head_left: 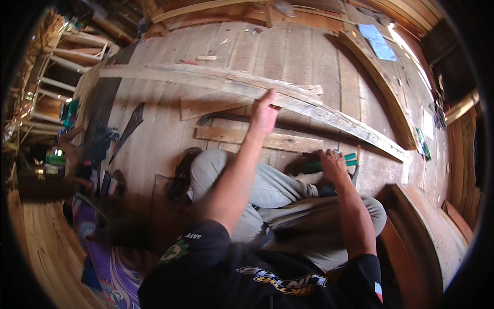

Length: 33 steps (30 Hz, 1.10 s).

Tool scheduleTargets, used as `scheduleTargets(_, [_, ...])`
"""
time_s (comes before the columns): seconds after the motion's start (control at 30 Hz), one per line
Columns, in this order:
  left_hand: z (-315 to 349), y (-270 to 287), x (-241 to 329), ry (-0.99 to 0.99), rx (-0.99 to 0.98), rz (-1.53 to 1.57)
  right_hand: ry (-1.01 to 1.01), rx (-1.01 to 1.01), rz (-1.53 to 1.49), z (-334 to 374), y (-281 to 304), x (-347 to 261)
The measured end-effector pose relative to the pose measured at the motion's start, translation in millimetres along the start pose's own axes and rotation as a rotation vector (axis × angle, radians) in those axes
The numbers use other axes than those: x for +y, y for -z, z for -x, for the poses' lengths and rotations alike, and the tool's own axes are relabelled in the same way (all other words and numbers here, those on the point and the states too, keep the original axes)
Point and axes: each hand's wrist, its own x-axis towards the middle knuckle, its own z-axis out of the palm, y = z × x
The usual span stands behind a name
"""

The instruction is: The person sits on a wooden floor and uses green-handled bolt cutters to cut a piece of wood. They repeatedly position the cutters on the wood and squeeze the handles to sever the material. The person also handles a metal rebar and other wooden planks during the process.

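Observation:
A long, weathered wooden beam (360, 126) with a splintered upper edge stretches across in front of me. My left hand (265, 114) grips its near edge around the middle, thumb side up. Lower and to the right, my right hand (334, 165) has its fingers bent over a tool with green handles (351, 160). The handles stick out to the right of the hand, and the tool's kind is hidden. A short wooden board (257, 138) lies on the floor between the beam and my crossed legs, with a dark curved bar (208, 119) behind it.
A hand saw (131, 126) rests on the plank floor at the left, near another person's arm (74, 136). A thick timber (383, 85) lies at the far right, beside a blue cloth (377, 42). A wooden block-like structure (429, 226) stands by my right knee.

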Motion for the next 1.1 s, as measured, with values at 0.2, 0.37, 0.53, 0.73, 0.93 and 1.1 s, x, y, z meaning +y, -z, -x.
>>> scheduleTargets(0.2, [3, -9, -6, 0.019, 0.117, 0.005, -0.072, -0.092, 0.003, -6, 25, -7])
scheduleTargets(0.37, [6, -22, -10, -0.014, 0.139, -0.027, -0.077, 0.077, -0.081, -23, 51, -19])
scheduleTargets(0.53, [8, -22, -11, -0.005, 0.089, -0.005, -0.090, 0.112, -0.115, -65, 24, -7])
scheduleTargets(0.73, [6, -18, -18, 0.096, 0.201, -0.123, -0.109, 0.066, -0.273, -75, 17, -10])
scheduleTargets(0.93, [11, -16, -19, 0.176, 0.017, -0.046, -0.157, 0.026, -1.923, -74, 60, -36])
scheduleTargets(1.1, [31, -29, -12, 0.203, -0.152, -0.072, -0.111, 0.409, -2.499, -45, 82, -69])
